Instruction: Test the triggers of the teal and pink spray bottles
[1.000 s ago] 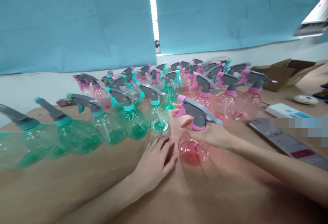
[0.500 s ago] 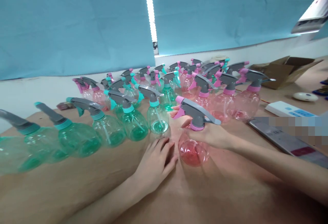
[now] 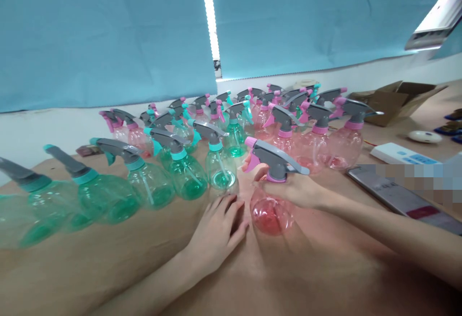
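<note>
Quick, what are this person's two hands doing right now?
Left hand: open, holding nothing.
Right hand: closed, holding a pink spray bottle by its neck.

A pixelated patch [image 3: 415,183] covers most of the screen device [image 3: 368,186], the right hand [image 3: 292,193] hides the pink spray bottle's [image 3: 270,216] neck, and the left edge cuts off a green spray bottle [image 3: 32,224]

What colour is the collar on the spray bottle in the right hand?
Pink collar, clearest in the head view.

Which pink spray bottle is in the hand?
The pink spray bottle gripped at its neck by the right hand. It's the only pink one being held; the others sit grouped behind it.
</note>
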`<state>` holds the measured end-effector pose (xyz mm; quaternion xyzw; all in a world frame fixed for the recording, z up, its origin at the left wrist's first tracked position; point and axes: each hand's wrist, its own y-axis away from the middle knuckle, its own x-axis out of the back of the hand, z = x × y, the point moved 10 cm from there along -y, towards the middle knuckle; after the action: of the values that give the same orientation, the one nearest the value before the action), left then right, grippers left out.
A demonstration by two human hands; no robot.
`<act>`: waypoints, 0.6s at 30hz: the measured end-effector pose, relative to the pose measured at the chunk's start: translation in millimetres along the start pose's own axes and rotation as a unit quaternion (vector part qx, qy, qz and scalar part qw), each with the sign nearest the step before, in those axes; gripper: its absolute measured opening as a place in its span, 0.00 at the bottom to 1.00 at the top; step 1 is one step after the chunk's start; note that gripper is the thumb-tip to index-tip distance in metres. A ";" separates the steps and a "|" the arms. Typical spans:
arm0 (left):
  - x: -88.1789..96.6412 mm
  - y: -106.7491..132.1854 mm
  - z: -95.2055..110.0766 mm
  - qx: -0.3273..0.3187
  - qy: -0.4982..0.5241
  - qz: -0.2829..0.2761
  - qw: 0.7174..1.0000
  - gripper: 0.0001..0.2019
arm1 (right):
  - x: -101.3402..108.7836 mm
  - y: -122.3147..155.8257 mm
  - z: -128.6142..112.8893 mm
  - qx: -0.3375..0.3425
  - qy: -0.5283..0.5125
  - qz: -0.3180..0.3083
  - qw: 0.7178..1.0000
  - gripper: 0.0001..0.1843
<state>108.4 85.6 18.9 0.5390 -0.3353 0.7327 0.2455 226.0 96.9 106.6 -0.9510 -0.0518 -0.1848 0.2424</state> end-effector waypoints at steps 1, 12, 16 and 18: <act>0.0 0.0 0.2 -0.001 0.000 0.000 1.000 0.15 | -1.7 -0.3 1.3 -0.007 -0.014 -0.007 1.000 0.06; 0.1 0.4 0.6 -0.003 -0.001 0.002 1.000 0.15 | 1.6 0.2 2.4 0.000 -0.020 0.011 1.000 0.06; 0.3 0.3 0.8 -0.001 -0.002 0.003 1.000 0.15 | 0.5 0.1 2.8 0.006 -0.023 0.006 1.000 0.05; 1.3 0.2 1.4 -0.004 0.001 0.009 1.000 0.15 | 0.1 0.0 5.7 -0.009 -0.024 0.003 1.000 0.04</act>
<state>108.7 84.4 20.4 0.5346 -0.3425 0.7338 0.2416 228.0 99.6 102.0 -0.9576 -0.0527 -0.1611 0.2330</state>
